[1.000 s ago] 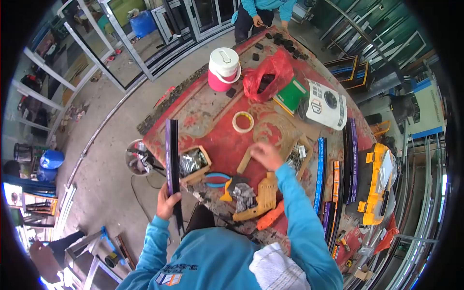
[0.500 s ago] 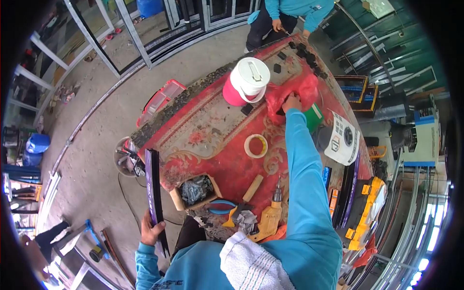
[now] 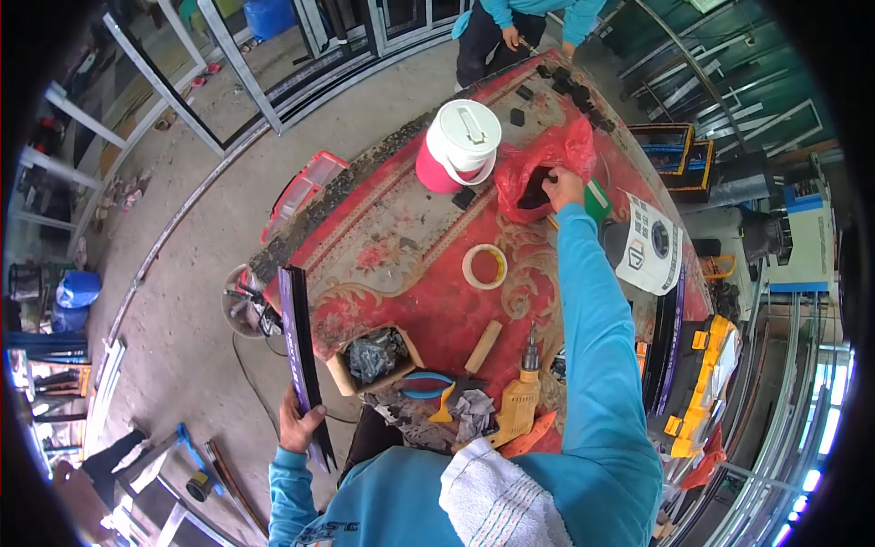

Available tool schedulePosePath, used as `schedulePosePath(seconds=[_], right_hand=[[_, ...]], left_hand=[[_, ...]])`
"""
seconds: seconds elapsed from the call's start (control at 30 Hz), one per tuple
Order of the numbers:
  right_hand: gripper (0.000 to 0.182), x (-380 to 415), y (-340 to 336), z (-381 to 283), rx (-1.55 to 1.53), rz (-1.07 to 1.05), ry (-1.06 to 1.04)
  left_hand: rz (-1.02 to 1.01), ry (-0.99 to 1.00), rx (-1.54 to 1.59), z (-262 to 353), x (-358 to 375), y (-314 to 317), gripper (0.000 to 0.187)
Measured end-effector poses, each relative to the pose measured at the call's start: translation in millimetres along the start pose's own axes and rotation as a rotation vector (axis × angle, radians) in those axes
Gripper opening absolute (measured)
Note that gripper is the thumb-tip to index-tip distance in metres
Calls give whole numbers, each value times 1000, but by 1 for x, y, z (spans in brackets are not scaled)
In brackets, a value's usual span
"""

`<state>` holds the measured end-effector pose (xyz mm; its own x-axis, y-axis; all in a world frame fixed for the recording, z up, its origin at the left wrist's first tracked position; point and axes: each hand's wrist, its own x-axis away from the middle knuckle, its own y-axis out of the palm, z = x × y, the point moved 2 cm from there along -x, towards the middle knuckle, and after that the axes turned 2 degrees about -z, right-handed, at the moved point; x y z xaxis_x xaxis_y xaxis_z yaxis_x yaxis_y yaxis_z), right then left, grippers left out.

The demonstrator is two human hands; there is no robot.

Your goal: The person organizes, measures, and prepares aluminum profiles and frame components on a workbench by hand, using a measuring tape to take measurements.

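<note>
My left hand (image 3: 299, 421) is wrapped round the lower part of a black and purple profile (image 3: 296, 337), which stands out beyond the table's left edge. At the mouth of a red plastic bag (image 3: 519, 173), my right hand (image 3: 563, 188) has its fingers pinched together; whatever lies between them is too small to make out. The bag is open, with a dark inside. Left of it stands a white and pink jug (image 3: 463, 137). A tape roll (image 3: 484, 267) lies nearer me, and a green box (image 3: 597, 202) sits partly behind my right wrist.
On the table (image 3: 410, 310) are a cardboard box (image 3: 372, 357) of small parts, a yellow drill (image 3: 520, 397), a wooden block (image 3: 483, 346) and blue-handled pliers (image 3: 424, 386). A yellow-black case (image 3: 697, 387) stands right. A co-worker (image 3: 506, 32) is at the far end.
My right hand has lifted from inside the red bag to its opening, and the bag's mouth shows more. The view has shifted slightly; my left hand still holds the profile.
</note>
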<state>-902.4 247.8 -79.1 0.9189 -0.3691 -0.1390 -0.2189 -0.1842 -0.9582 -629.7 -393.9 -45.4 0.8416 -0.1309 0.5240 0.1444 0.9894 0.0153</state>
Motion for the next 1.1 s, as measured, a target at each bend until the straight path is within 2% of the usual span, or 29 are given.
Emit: schedulePosePath(seconds=[0.07,0.1,0.17,0.23,0.3,0.33,0.37,0.43,0.47,0.53,0.63,0.7,0.8,0.9,0.97,1.03,1.1], right_hand=[[26,7,-14,12,-222,-50,46],[26,8,-12,23,-225,-42,48],[32,7,11,53,-579,-64,125],[35,11,12,51,-555,-67,91],[40,15,9,31,-253,65,53],[53,11,14,29,-199,-70,137],[53,1,20,21,-205,-69,142],[69,-15,41,10,22,-207,248],[69,-15,44,0,15,-211,249],[84,-2,6,-52,203,-285,347],[94,-13,12,-61,307,-387,321],[93,-29,21,-56,357,-384,267],[83,-44,23,-52,399,-437,222],[81,-37,18,-57,389,-494,129],[80,-36,15,-65,416,-503,130],[92,-40,33,-53,368,-566,207],[87,-42,46,-45,371,-519,189]], left_hand=[[-33,3,5,-2,1,-1,72],[-36,11,1,0,3,-1,72],[-47,23,-1,2,6,4,71],[-56,16,10,-4,9,8,71],[-60,2,9,-8,13,11,71],[-54,2,5,-8,17,13,70],[-48,7,3,-8,18,16,69],[-62,-5,-20,-3,20,18,70],[-71,-9,-34,-2,20,19,70],[-79,-19,-57,-2,19,18,71],[-82,-50,-57,-8,14,16,73],[-54,24,-83,-11,9,16,71],[-13,33,-58,-15,2,17,72],[-37,10,-35,-9,-7,20,73],[-61,-27,-10,-4,-10,18,71],[-85,-71,12,-1,-13,18,70],[-79,-44,16,2,-16,19,71]])
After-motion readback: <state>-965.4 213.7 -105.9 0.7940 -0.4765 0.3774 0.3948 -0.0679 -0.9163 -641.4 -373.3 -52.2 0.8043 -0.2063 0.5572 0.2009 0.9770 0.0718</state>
